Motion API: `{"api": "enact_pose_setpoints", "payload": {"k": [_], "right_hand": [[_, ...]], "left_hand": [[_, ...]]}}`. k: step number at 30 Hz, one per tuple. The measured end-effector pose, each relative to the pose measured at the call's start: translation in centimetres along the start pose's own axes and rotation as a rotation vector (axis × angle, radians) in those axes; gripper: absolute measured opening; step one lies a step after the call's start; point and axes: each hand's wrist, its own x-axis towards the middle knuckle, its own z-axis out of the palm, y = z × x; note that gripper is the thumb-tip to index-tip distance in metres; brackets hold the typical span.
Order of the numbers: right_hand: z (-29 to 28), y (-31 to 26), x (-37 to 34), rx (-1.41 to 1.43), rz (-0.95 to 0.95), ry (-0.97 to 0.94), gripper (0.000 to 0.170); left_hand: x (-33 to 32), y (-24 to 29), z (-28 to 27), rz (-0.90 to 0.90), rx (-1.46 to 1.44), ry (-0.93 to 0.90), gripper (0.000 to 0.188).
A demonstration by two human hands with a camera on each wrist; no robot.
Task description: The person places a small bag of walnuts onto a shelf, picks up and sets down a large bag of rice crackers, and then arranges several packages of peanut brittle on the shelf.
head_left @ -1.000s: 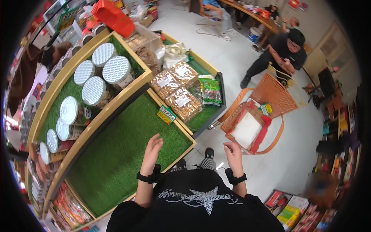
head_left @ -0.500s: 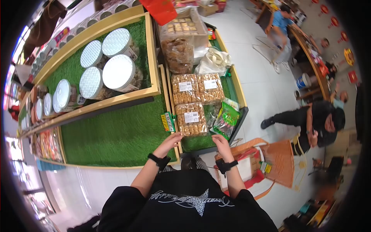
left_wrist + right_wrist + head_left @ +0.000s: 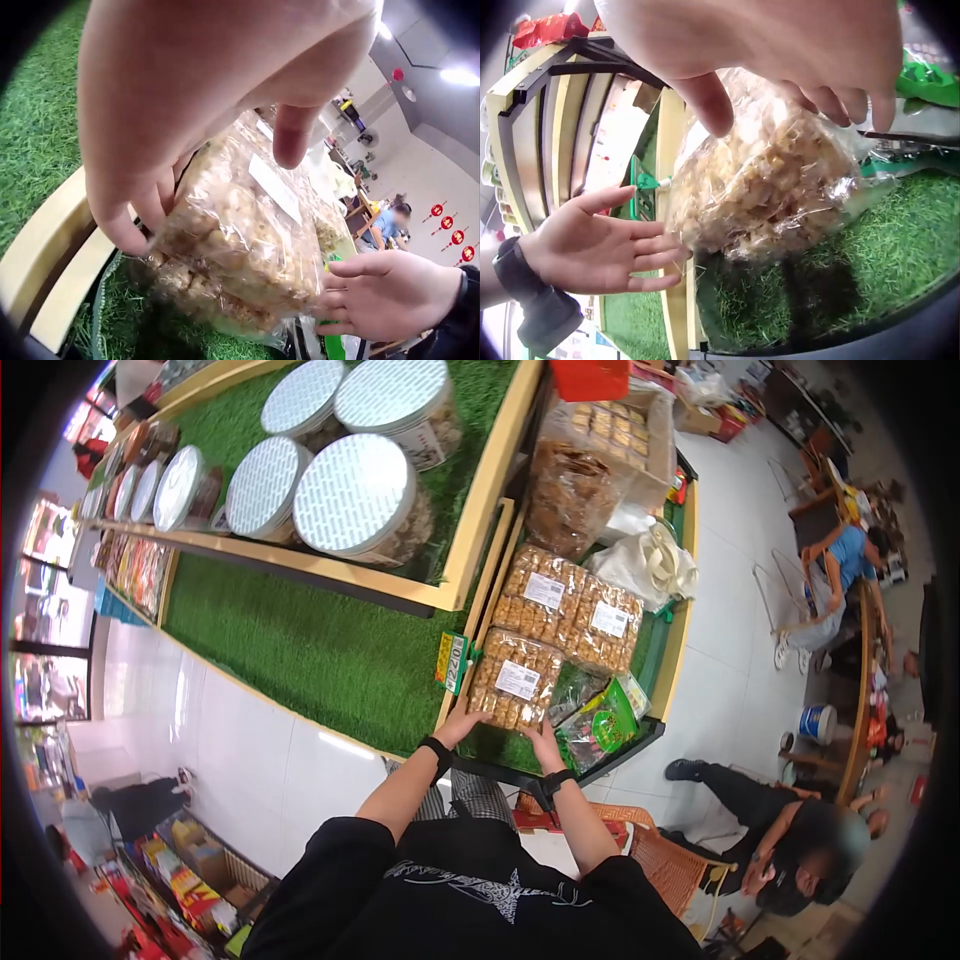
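Observation:
A clear-wrapped snack pack [image 3: 515, 678] with a white label lies at the near end of the green-lined display. My left hand [image 3: 459, 726] is at its near left corner; in the right wrist view that hand's straight fingers [image 3: 656, 262] touch the wrap. At the pack's right side is my right hand [image 3: 543, 746], its fingers straight in the left wrist view with the fingertips [image 3: 336, 315] right at the wrap. Two similar packs, a left one [image 3: 540, 592] and a right one [image 3: 606, 624], lie just behind.
A green snack bag [image 3: 610, 718] lies right of the pack, and a white cloth bag [image 3: 650, 565] behind. A price tag [image 3: 452, 662] hangs on the wooden divider. Lidded tubs [image 3: 355, 490] stand on the raised shelf at left. A seated person [image 3: 790, 850] is at the right.
The head view has turned toward the snack packs. Both hands have moved from over the display's edge onto the sides of the nearest pack.

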Motion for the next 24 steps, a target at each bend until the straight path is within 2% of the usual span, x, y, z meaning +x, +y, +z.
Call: {"api": "enact_pose_setpoints", "payload": {"k": [1,3,4,6,7,10,12,14,15,16,18,19,20,21,24], "right_hand": [[-0.1,0.5,0.3,0.028,0.011,0.009,0.06],[-1.2,-0.4,-0.1,0.175,0.049,-0.048,0.053],[-1.7,-1.1,-1.0,0.24,0.14,0.015,0.046],[-3.4,-5.1,-4.0,0.503,0.267,-0.183,0.041],[-3.7,-6.2,-5.2,0.545,0.276,-0.187,0.04],[-4.7,-6.5,-7.3,0.603,0.314,-0.307,0.037],[-4.7,-6.4,-9.2,0.599,0.284,-0.289,0.035],[-3.8,-7.0,-11.9,0.576,0.096,-0.265,0.032],[-2.8,-9.0,-14.1,0.515,-0.04,-0.249,0.034],[-1.5,-11.1,-16.3,0.531,-0.098,-0.242,0.041],[1.0,-13.0,-19.0,0.4,-0.244,-0.179,0.05],[2.4,-14.0,-20.1,0.392,-0.261,-0.195,0.05],[4.2,-15.3,-21.2,0.34,-0.351,-0.286,0.054],[6.3,-16.6,-22.2,0.288,-0.44,-0.381,0.058],[13.4,-20.4,-26.1,0.137,-0.466,-0.562,0.062]], "left_hand": [[-1.6,2.0,0.3,0.001,-0.019,0.012,0.086],[-4.9,6.1,0.4,-0.062,-0.079,0.115,0.067],[-5.2,6.4,0.1,-0.048,-0.094,0.133,0.067],[-5.9,6.9,-0.7,-0.036,-0.132,-0.064,0.048],[-7.3,8.2,-0.6,0.003,-0.084,-0.024,0.04],[-9.1,7.6,-0.7,0.076,-0.062,-0.039,0.045],[-10.7,7.0,-1.9,0.058,0.135,-0.161,0.052],[-14.5,6.8,-2.9,0.176,0.16,-0.166,0.054],[-16.8,6.7,-3.6,0.247,0.093,-0.14,0.052],[-18.6,6.0,-4.1,0.32,0.028,-0.117,0.051],[-22.5,4.8,-6.1,0.342,-0.199,-0.124,0.046],[-25.6,5.0,-7.4,0.4,-0.288,-0.108,0.053],[-28.2,4.8,-8.9,0.458,-0.378,-0.09,0.061],[-30.2,3.7,-10.8,0.434,-0.368,-0.056,0.068],[-37.2,0.1,-15.4,0.563,-0.418,0.112,0.072]]}}
